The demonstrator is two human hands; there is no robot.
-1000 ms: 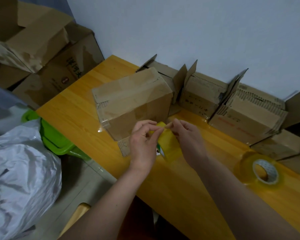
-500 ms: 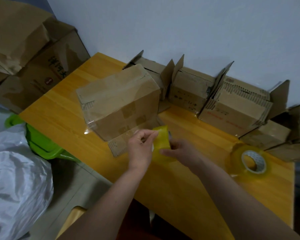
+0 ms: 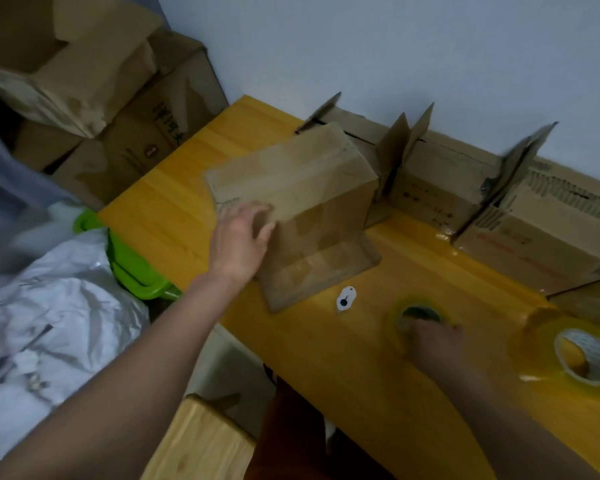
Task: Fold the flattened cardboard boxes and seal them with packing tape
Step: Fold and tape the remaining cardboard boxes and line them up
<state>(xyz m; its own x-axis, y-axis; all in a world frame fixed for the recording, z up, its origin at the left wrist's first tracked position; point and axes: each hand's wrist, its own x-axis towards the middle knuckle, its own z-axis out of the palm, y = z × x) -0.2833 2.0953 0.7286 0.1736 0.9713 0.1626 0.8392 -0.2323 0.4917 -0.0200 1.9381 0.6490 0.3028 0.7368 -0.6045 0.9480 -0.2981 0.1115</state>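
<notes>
Yellow wooden worktop (image 3: 326, 358) stands against a pale wall, with open cardboard boxes (image 3: 430, 188) lined along the back. Left hand (image 3: 239, 240) rests with loosely spread fingers on the near corner of a folded cardboard box (image 3: 302, 202) at the worktop's middle. Right hand (image 3: 430, 344), blurred, lies on a tape roll (image 3: 418, 315) lying flat; its grasp cannot be told. Another tape roll (image 3: 582, 358) sits further right.

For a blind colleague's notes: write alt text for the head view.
A person's left hand rests open against the near corner of a cardboard box on a yellow wooden table, while the right hand, blurred, sits on a tape roll. A second tape roll lies right; open boxes line the wall.
</notes>
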